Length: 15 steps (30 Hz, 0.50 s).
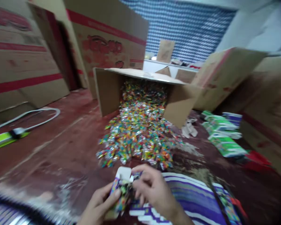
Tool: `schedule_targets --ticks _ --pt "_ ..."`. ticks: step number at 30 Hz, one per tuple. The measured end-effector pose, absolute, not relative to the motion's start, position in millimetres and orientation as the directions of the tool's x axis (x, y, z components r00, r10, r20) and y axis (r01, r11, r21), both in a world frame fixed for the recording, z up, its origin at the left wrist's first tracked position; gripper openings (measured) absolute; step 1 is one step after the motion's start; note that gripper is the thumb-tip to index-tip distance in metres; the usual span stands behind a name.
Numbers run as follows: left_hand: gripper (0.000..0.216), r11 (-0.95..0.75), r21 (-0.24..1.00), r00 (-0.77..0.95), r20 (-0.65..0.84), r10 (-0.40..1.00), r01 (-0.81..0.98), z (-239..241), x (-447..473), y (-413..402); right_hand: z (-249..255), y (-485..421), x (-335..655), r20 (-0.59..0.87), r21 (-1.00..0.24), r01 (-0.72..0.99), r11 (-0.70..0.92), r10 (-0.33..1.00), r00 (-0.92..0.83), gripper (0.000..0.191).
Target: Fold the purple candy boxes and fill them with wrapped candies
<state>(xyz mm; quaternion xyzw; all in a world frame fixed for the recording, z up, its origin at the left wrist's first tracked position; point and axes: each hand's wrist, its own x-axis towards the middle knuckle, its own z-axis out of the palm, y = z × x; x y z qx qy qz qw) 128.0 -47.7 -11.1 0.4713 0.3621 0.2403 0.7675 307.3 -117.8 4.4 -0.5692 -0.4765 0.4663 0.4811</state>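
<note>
My left hand (103, 200) is wrapped around a small printed carton (120, 203), purple and multicoloured, whose white end flap stands up. At the carton's top edge, my right hand (151, 190) is closed, fingertips curled together. What those fingers pinch is blurred, and I cannot make it out. Just beyond both hands spreads a heap of small clear packets of colourful sweets (140, 131), spilling from a cardboard box (107, 93) lying on its side. Beneath and beside my right hand lies a fanned row of flat purple and white cartons (194, 197).
Green and white packs (224, 134) lie at the right near a red object (257, 161). Large cardboard boxes (107, 40) stand behind and on both sides. A white cable (44, 110) and a yellow-green bar (2, 140) are at the left. More striped items (4, 212) fill the lower left corner.
</note>
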Motion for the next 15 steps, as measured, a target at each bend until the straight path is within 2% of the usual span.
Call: schedule_targets --ticks 1,2,5,7,9,10,12,13,15 --pt "0.039 0.424 0.902 0.553 -0.313 0.772 -0.082 -11 129 -49 5 -118 302 -0.057 -0.991 0.101 -0.086 0.964 0.26 0.027" --pt "0.038 0.443 0.888 0.504 -0.331 0.798 -0.119 -13 131 -51 4 -117 297 -0.041 -0.989 0.122 -0.086 0.943 0.329 0.026" --pt "0.035 0.483 0.856 0.394 -0.386 0.834 -0.183 -25 136 -58 -9 -113 282 0.01 -0.969 0.237 -0.071 0.946 0.324 0.016" --pt "0.038 0.412 0.882 0.298 -0.339 0.892 -0.23 -33 137 -62 -21 -110 274 0.02 -0.96 0.269 -0.081 0.935 0.353 0.023" --pt "0.053 0.313 0.915 0.219 -0.261 0.94 -0.256 -37 136 -64 -33 -107 269 0.016 -0.969 0.232 -0.086 0.913 0.408 0.021" --pt "0.061 0.283 0.926 0.211 -0.233 0.949 -0.249 -38 134 -64 -39 -107 267 0.021 -0.975 0.209 -0.076 0.904 0.427 0.02" --pt "0.066 0.271 0.941 0.27 -0.212 0.939 -0.204 -38 130 -63 -48 -106 265 0.054 -0.98 0.197 -0.042 0.887 0.458 0.033" --pt "0.065 0.277 0.945 0.321 -0.21 0.923 -0.177 -38 127 -62 -52 -106 264 0.078 -0.976 0.215 -0.029 0.879 0.471 0.038" --pt "0.058 0.294 0.947 0.439 -0.211 0.873 -0.131 -37 120 -59 -56 -107 262 0.122 -0.961 0.276 -0.018 0.868 0.482 0.035"
